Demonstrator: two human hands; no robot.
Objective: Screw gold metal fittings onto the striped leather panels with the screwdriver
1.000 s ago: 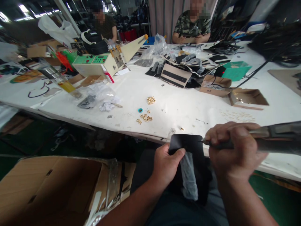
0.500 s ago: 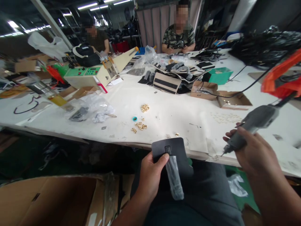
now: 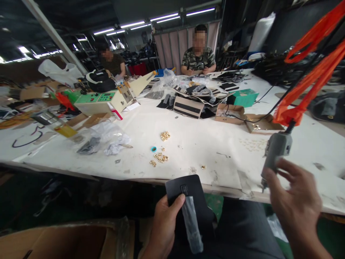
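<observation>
While the left hand (image 3: 164, 223) grips a flat black panel with rounded corners (image 3: 201, 201) before the near edge of the white-covered table (image 3: 188, 154), the right hand (image 3: 299, 198) has loosely parted fingers beside a grey hanging power tool (image 3: 277, 147); I cannot tell whether they touch. 2 people (image 3: 198, 61) are opposite.

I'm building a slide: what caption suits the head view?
Left hand grips a black panel; the open right hand is beside a grey power tool hung from orange strips.
</observation>
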